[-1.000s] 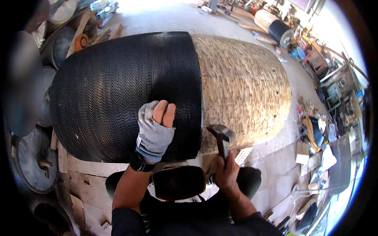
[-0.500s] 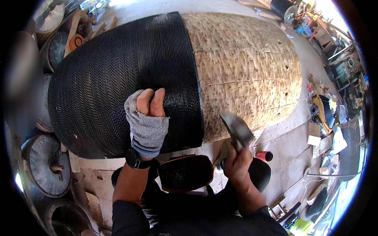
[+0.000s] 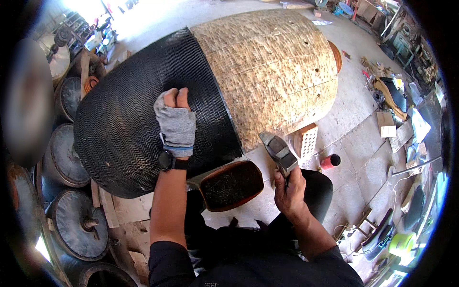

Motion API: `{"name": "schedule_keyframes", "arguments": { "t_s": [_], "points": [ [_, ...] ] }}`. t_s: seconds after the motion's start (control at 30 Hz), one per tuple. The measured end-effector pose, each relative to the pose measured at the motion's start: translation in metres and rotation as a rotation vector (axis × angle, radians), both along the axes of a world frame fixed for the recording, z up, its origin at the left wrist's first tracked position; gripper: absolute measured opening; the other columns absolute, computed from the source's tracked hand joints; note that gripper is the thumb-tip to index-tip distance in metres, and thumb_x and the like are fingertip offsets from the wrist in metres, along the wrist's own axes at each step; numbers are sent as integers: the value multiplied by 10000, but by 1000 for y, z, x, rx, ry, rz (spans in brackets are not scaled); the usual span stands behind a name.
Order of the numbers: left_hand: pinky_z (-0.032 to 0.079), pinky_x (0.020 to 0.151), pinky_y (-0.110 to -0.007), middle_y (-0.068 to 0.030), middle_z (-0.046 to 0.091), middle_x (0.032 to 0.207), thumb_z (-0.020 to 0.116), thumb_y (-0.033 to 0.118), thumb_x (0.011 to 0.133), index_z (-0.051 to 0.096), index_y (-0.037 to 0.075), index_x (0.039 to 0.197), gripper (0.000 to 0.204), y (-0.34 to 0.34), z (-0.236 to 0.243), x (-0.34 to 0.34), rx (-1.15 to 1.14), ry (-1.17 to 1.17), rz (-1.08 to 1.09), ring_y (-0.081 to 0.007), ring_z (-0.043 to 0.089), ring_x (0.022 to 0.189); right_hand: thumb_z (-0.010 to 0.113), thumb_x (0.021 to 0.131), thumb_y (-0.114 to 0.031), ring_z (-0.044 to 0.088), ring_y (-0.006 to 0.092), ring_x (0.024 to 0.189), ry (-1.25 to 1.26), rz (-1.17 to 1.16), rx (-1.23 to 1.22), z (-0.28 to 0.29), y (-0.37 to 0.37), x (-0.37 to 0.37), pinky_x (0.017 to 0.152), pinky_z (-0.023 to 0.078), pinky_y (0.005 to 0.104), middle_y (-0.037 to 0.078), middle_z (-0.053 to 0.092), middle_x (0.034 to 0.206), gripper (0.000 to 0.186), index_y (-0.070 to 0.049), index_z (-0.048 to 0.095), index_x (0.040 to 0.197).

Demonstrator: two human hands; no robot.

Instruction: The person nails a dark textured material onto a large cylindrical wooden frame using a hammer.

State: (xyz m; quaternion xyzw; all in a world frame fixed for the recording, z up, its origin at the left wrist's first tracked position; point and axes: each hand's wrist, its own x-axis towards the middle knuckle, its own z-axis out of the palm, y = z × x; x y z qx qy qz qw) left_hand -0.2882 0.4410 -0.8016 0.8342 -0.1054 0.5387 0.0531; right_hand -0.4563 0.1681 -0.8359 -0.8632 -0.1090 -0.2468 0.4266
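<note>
A large barrel-shaped roller lies across in front of me. Black ribbed rubber sheet point(image 3: 119, 124) covers its left part, and rough, pitted tan surface point(image 3: 272, 62) shows on the right. My left hand point(image 3: 176, 122), in a grey glove with two bare fingertips showing, is against the rubber, fingers drawn together; whether anything is between them is hidden. A hammer point(image 3: 279, 152) is in my right hand point(image 3: 290, 193), gripped by its handle, its head raised near the roller's lower edge by the rubber's seam. Below the roller sits a dark open tray point(image 3: 232, 186) with a rusty rim.
A perforated brick point(image 3: 306, 141) stands against the roller's lower right side. A red can point(image 3: 330, 161) with a black top is on the tiled floor. Several drums with round end plates point(image 3: 79, 225) line the left. Cardboard, plastic and tools clutter the right.
The view has turned, so the roller slants more and sits further left. My left hand stays on the rubber. The hammer, blurred before, now shows sharply, near the rubber's edge.
</note>
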Motion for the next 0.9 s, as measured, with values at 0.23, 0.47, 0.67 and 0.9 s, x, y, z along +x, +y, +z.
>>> {"name": "schedule_keyframes", "arguments": {
  "t_s": [0.23, 0.47, 0.67, 0.9],
  "points": [
    [450, 914, -453, -110, 533, 1109, 703, 1, 718, 599, 78, 1161, 461, 7, -10, 5, -31, 52, -4, -302, 544, 1034, 568, 973, -158, 638, 419, 704, 221, -28, 103, -20, 19, -14, 616, 505, 425, 241, 616, 795, 220, 8, 505, 1103],
    [463, 904, -439, -131, 547, 1119, 642, 28, 842, 628, 69, 1148, 310, 8, -8, 0, -57, 87, -51, -311, 552, 1046, 575, 978, -197, 646, 433, 757, 372, -48, 178, -28, 33, -3, 645, 500, 422, 259, 627, 814, 233, 8, 519, 1073],
    [465, 899, -440, -128, 547, 1108, 652, 14, 820, 637, 66, 1128, 313, 5, -7, 1, -56, 91, -9, -305, 554, 1029, 577, 977, -182, 664, 381, 711, 348, -39, 167, -28, 32, 8, 617, 496, 418, 256, 622, 772, 221, 13, 526, 1068],
    [481, 865, -432, -134, 546, 1094, 643, -10, 809, 629, 67, 1140, 341, 5, -1, -2, -43, 106, 35, -305, 559, 1005, 572, 986, -174, 537, 193, 626, 267, -26, 152, -34, 24, 11, 562, 451, 340, 129, 564, 688, 191, 10, 529, 1014]
  ]
}}
